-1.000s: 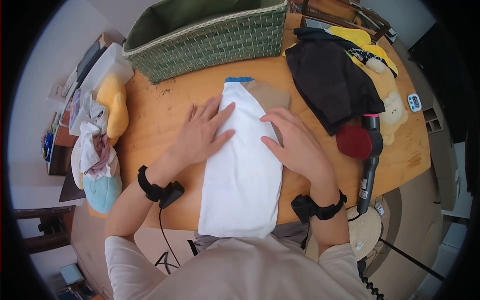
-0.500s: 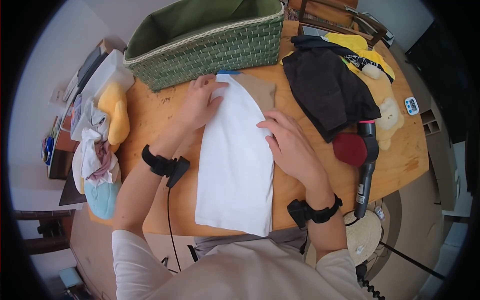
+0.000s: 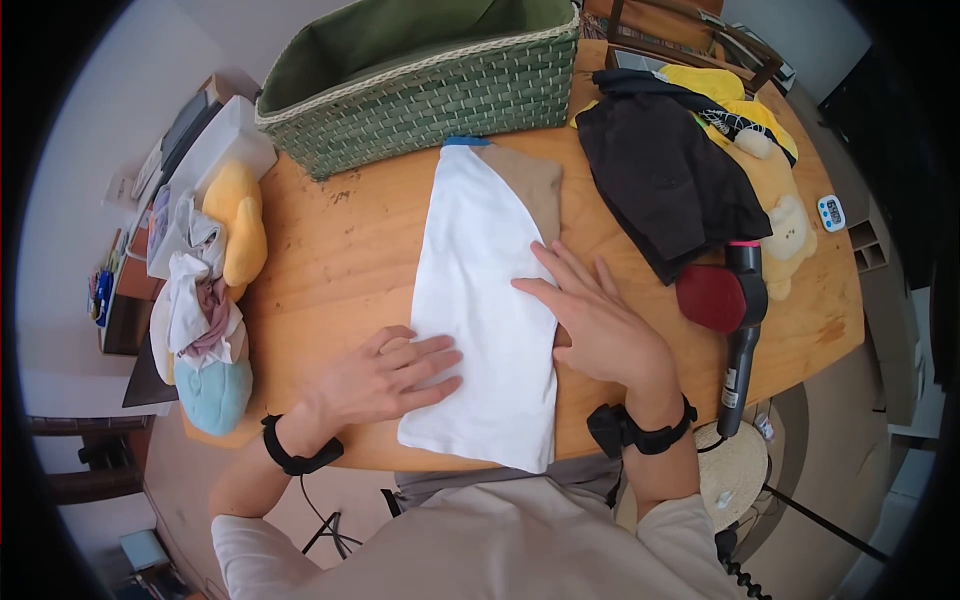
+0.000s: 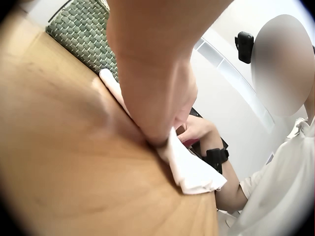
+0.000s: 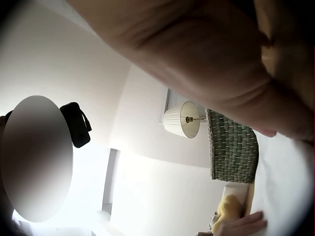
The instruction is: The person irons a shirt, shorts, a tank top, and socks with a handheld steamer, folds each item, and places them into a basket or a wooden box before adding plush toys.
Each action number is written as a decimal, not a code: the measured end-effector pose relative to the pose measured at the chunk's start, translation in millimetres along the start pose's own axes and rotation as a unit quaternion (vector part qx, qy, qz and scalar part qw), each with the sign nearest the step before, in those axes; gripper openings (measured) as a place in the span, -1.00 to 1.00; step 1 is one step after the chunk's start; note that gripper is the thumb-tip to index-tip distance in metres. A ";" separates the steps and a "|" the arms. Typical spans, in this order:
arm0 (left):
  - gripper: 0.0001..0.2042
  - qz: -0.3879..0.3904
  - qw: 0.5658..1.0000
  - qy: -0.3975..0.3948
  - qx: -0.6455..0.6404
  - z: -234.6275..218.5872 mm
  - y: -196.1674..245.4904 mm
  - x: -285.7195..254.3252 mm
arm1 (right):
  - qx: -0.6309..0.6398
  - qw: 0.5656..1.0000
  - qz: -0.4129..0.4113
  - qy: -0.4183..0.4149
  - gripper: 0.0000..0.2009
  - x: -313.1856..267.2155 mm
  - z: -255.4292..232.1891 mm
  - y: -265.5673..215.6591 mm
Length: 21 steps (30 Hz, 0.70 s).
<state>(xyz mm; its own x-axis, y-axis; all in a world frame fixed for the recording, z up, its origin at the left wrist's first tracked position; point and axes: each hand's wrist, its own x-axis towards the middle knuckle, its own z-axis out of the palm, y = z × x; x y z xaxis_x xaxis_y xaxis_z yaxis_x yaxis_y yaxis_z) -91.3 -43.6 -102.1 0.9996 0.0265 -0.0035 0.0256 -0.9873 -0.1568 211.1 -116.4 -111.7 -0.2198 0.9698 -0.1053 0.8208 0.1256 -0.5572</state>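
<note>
A folded white garment (image 3: 485, 300) with a tan part (image 3: 530, 185) and a blue edge (image 3: 466, 142) lies lengthwise on the wooden table (image 3: 335, 270). My left hand (image 3: 390, 375) rests on its lower left side, fingers stretched across the cloth. On the opposite side, my right hand (image 3: 605, 320) has its fingers spread at the right edge, fingertips on the white fabric. The left wrist view shows the white cloth (image 4: 189, 172) rumpled beside the left hand, whose fingertips are hidden there. Neither hand grips anything.
A green woven basket (image 3: 430, 125) stands at the back, close to the garment's blue end. To the right lie dark clothes (image 3: 665, 170), a plush bear (image 3: 785, 230), a hairbrush-like device with a dark red head (image 3: 712, 298) and a timer (image 3: 831, 212). Plush toys (image 3: 240, 225) line the left edge.
My left hand has moved from the garment's upper left down to its lower left side. The right hand stays at the right edge, its fingers now more spread. The cloth has shifted slightly.
</note>
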 end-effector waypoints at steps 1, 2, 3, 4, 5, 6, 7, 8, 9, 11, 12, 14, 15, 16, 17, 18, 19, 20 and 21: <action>-0.59 0.000 1.000 0.002 -0.020 0.7 3.9 0.7 | -0.001 1.000 -0.003 -0.011 -0.33 -0.7 0.6 -0.7; -0.60 0.001 0.999 0.005 -0.038 1.4 6.0 1.6 | -0.003 1.000 -0.005 -0.021 -0.31 -1.7 -0.4 -1.7; -0.60 0.002 0.999 0.009 -0.036 2.2 6.8 2.3 | -0.007 1.000 -0.004 -0.019 -0.31 -3.8 -0.7 -5.3; -0.62 0.003 0.999 0.015 -0.043 3.1 8.1 2.4 | -0.031 0.999 -0.001 -0.016 -0.30 -8.2 1.6 -11.7; -0.64 0.002 0.999 0.021 -0.049 4.0 9.7 1.8 | -0.056 0.998 0.002 -0.014 -0.29 -13.5 4.2 -17.1; -0.64 0.002 0.999 0.024 -0.049 4.8 11.2 0.1 | -0.059 0.998 0.002 -0.014 -0.29 -19.7 6.8 -21.0; -0.65 -0.006 0.996 0.031 -0.078 5.5 12.3 -2.2 | -0.077 0.997 -0.029 -0.013 -0.32 -26.2 9.9 -25.4; -0.65 -0.013 0.993 0.040 -0.107 5.9 13.1 -4.3 | -0.095 0.994 -0.061 -0.012 -0.34 -32.2 12.7 -29.4; -0.65 -0.014 0.993 0.044 -0.105 5.9 14.6 -6.1 | -0.099 0.993 -0.062 -0.011 -0.34 -38.0 16.4 -32.6; -0.67 -0.056 0.972 0.058 -0.221 5.8 18.4 -9.9 | -0.040 0.993 -0.105 -0.018 -0.45 -48.8 26.4 -35.1; -0.67 -0.057 0.971 0.062 -0.222 5.7 20.3 -12.3 | -0.048 0.992 -0.118 -0.023 -0.60 -54.3 32.4 -33.1; -0.67 -0.078 0.951 0.065 -0.292 4.2 22.6 -16.1 | -0.045 0.990 -0.136 -0.003 -0.64 -64.0 41.4 -30.7; -0.67 -0.079 0.950 0.068 -0.293 2.2 23.8 -17.9 | -0.038 0.987 -0.154 0.018 -0.68 -69.0 46.6 -28.9; -0.67 -0.081 0.942 0.057 -0.322 -0.9 25.2 -19.8 | -0.039 0.987 -0.153 0.016 -0.68 -74.4 54.2 -23.3; -0.68 -0.082 0.932 0.045 -0.349 -4.8 26.7 -21.3 | -0.006 0.986 -0.158 0.048 -0.73 -78.5 60.5 -18.2; -0.68 -0.082 0.932 0.044 -0.351 -10.2 28.4 -22.7 | 0.027 0.983 -0.162 0.080 -0.77 -83.5 66.0 -15.2; -0.71 -0.094 0.911 0.009 -0.401 -16.5 29.8 -24.2 | 0.028 0.983 -0.160 0.079 -0.77 -89.8 70.8 -14.5; -0.74 -0.106 0.886 -0.025 -0.450 -21.1 30.5 -25.0 | 0.097 0.981 -0.131 0.102 -0.76 -93.3 70.9 -16.9; -0.74 -0.107 0.886 -0.024 -0.451 -23.7 30.3 -26.4 | 0.164 0.973 -0.101 0.124 -0.75 -95.1 69.3 -18.7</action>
<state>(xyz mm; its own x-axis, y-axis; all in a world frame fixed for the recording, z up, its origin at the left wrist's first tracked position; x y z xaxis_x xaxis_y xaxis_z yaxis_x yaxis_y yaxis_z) -116.7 -78.0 -83.4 0.9703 0.2133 -0.1144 0.2318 -0.6825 0.6931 180.1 -225.4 -148.4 -0.1925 0.9578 0.2135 0.5522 0.2856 -0.7833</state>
